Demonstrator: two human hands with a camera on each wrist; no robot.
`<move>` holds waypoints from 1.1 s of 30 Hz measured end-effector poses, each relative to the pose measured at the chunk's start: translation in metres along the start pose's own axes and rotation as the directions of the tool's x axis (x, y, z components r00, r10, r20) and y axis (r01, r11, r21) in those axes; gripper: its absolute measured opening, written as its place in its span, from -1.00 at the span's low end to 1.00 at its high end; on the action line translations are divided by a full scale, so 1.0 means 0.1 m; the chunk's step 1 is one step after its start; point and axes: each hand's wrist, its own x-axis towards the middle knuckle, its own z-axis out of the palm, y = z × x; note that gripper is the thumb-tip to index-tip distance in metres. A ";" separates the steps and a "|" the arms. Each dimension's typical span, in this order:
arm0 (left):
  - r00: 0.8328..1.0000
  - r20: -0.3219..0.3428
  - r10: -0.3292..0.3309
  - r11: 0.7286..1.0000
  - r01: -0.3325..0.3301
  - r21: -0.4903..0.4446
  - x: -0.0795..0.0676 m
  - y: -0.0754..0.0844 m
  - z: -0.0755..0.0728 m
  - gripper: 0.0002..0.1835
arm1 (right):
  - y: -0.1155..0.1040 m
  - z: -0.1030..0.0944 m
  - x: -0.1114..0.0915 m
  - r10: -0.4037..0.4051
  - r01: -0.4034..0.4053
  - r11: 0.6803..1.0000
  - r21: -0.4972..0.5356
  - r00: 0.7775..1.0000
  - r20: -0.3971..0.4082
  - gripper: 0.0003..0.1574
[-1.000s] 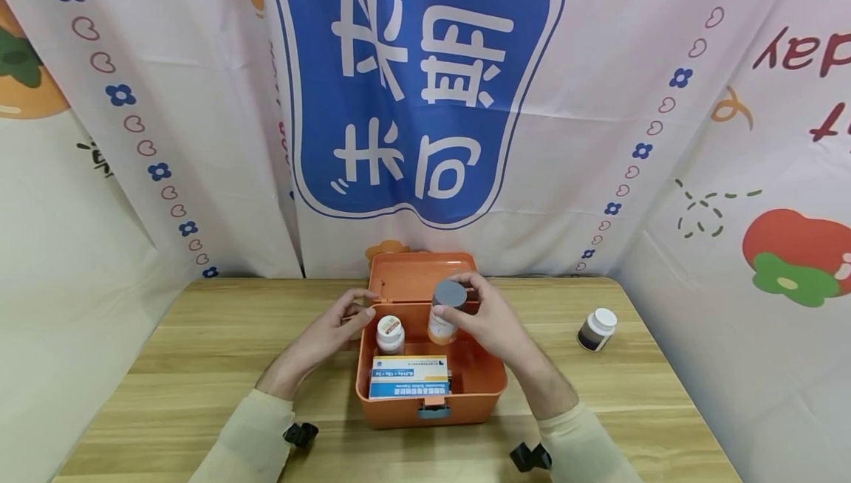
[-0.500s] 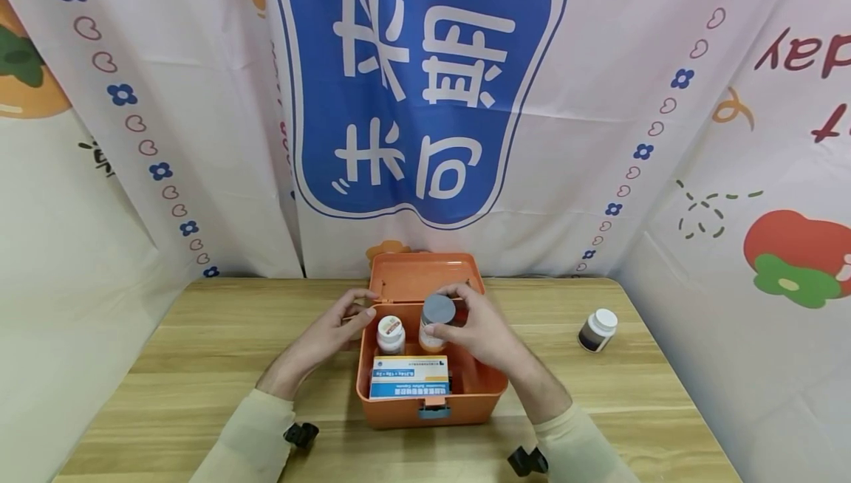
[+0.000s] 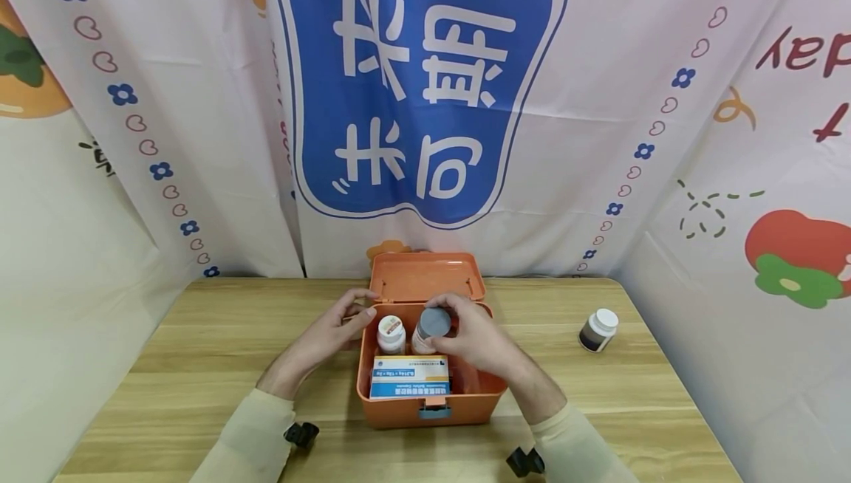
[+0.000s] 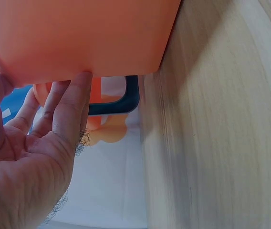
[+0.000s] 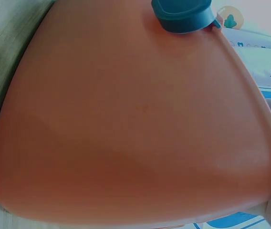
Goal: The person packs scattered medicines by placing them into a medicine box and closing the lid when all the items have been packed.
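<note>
An orange lidded box (image 3: 425,413) stands on the wooden table with its lid (image 3: 425,278) raised at the back. My right hand (image 3: 475,339) reaches inside and holds a grey-capped medicine bottle (image 3: 435,322) by its upper part, thumb in front and fingers behind. Beside it, a white pill bottle (image 3: 391,334) stands at the box's left rear. A blue-and-white medicine carton (image 3: 408,378) lies in front of both. At the rear left corner my left hand (image 4: 40,138) touches the box, its fingers extended along the edge. The box wall hides most of my right hand in the right wrist view.
Another white-capped bottle (image 3: 597,329), with a dark label, stands on the table (image 3: 233,335) to the right. A teal latch (image 3: 435,412) is on the box's front, and a dark handle (image 4: 130,98) shows behind it. Printed curtains (image 3: 219,121) hang around the table.
My right hand has carried the grey-capped bottle left and lower into the box, close beside the white pill bottle. The left hand has stayed at the corner.
</note>
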 end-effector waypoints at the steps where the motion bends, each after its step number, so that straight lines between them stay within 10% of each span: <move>1: 1.000 0.000 0.001 1.000 -0.001 0.001 0.00 0.00 0.00 -0.50 | 0.00 0.01 0.00 -0.001 0.001 1.000 -0.006 1.000 0.005 -0.41; 33: 1.000 0.011 -0.013 1.000 0.013 -0.006 -0.02 0.02 -0.01 -0.46 | 0.04 0.09 0.05 0.011 0.003 0.984 -0.180 0.997 0.080 -0.37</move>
